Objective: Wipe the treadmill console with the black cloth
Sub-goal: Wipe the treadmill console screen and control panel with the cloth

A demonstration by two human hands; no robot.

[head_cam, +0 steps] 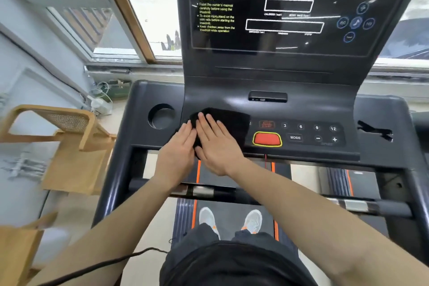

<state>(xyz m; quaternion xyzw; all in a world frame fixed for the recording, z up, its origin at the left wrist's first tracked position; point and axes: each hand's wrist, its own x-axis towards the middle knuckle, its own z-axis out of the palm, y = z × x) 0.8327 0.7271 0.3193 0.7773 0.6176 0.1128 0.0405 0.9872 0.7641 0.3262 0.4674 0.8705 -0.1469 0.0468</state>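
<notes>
The black cloth (228, 121) lies flat on the left part of the treadmill console (274, 86), just left of the red stop button (267, 139). My left hand (180, 148) and my right hand (218, 144) rest side by side on the cloth, palms down, fingers stretched and pointing away from me. The right hand's fingertips partly overlap the left hand's. Both press on the cloth rather than clutch it. The cloth's near left part is hidden under my hands.
A round cup holder (161, 116) sits left of the cloth. Speed buttons (308, 132) lie right of the stop button. The dark display panel (278, 14) rises behind. A wooden chair (62, 137) stands to the left, the handlebar (209, 191) below my wrists.
</notes>
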